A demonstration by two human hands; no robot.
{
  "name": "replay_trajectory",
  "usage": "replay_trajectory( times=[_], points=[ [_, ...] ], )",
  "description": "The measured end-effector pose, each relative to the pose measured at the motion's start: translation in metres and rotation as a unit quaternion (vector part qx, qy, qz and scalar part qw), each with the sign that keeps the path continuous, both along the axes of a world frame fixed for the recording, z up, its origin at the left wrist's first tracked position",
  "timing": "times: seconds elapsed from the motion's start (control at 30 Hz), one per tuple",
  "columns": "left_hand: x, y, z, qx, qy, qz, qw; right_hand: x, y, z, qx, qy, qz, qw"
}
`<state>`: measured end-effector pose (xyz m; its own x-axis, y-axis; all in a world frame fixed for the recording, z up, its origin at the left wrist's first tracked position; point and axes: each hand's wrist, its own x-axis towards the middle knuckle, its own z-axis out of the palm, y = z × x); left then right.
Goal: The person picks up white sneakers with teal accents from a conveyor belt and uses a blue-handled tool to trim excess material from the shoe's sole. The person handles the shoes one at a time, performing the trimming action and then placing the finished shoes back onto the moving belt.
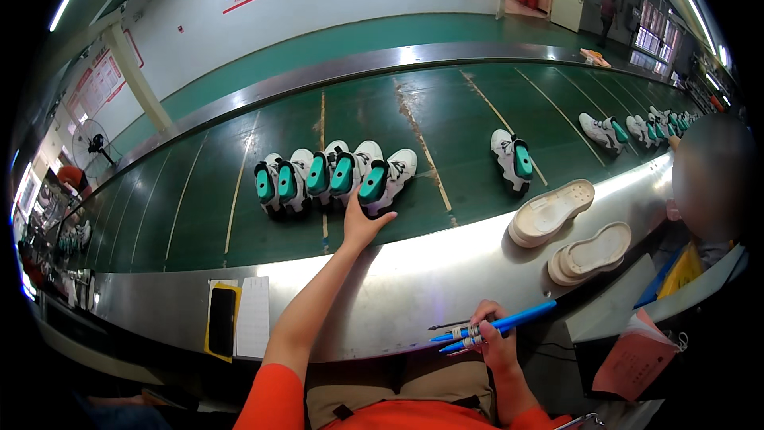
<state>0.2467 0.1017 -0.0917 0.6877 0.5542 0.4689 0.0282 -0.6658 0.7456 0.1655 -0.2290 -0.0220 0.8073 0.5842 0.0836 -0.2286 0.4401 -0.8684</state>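
My left hand (366, 221) reaches onto the green belt and grips the heel of a white sneaker (399, 167) with a teal shoe last in it. The thumb points right along the heel, while the other fingers are partly hidden by the shoe. This sneaker stands at the right end of a tight row of several like it, including a white sneaker (301, 161), all with toes pointing away from me. Low over the metal ledge, my right hand (497, 338) is closed around a bundle of blue pens (509, 320) bound together; a thin dark-tipped stick shows beside them.
One sneaker (504, 147) stands apart on the belt (446, 191), and more shoes (605, 129) line up farther right. Two cream soles (549, 209) rest on the metal ledge (430, 271). A phone (223, 322) and white paper (253, 314) lie left. Another person (708, 183) is close at right.
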Motion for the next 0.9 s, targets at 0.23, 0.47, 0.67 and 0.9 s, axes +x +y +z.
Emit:
replay_trajectory(
  times=[0.23, 0.47, 0.67, 0.9],
  points=[
    [0.005, 0.004, 0.026, 0.092, 0.079, 0.055, 0.991, 0.004, -0.009, -0.003, 0.014, -0.057, -0.046, 0.997],
    [-0.113, -0.054, 0.100, 0.069, 0.177, -0.031, 0.981, 0.005, -0.019, 0.000, 0.042, 0.046, -0.075, 0.995],
    [-0.193, -0.129, 0.083, 0.112, 0.284, 0.061, 0.950, 0.007, -0.008, -0.010, -0.042, 0.113, -0.091, 0.989],
    [-0.139, -0.048, 0.099, -0.067, 0.266, 0.019, 0.962, 0.006, -0.002, -0.013, -0.082, 0.099, -0.171, 0.977]
  ],
)
